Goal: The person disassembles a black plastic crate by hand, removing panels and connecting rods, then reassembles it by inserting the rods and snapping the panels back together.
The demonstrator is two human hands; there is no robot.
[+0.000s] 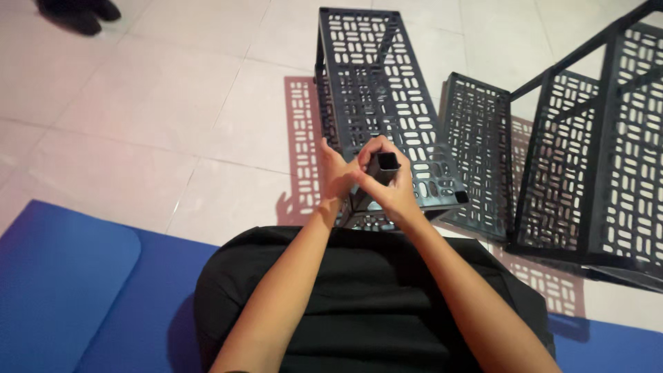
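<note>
Now | left hand [337,176], right hand [388,188]: grip clamped on black post [387,163] | post's lower end hidden | perforated rack [387,97] behind

Both your forearms reach forward from the lower edge of the view and come together in the middle. Your left hand [336,176] is turned with its back to the left, fingers curled inward and the thumb up. Your right hand [388,185] touches it, wrist bent, fingers wrapped closed in a firm grasp. Both arms are bare
</note>
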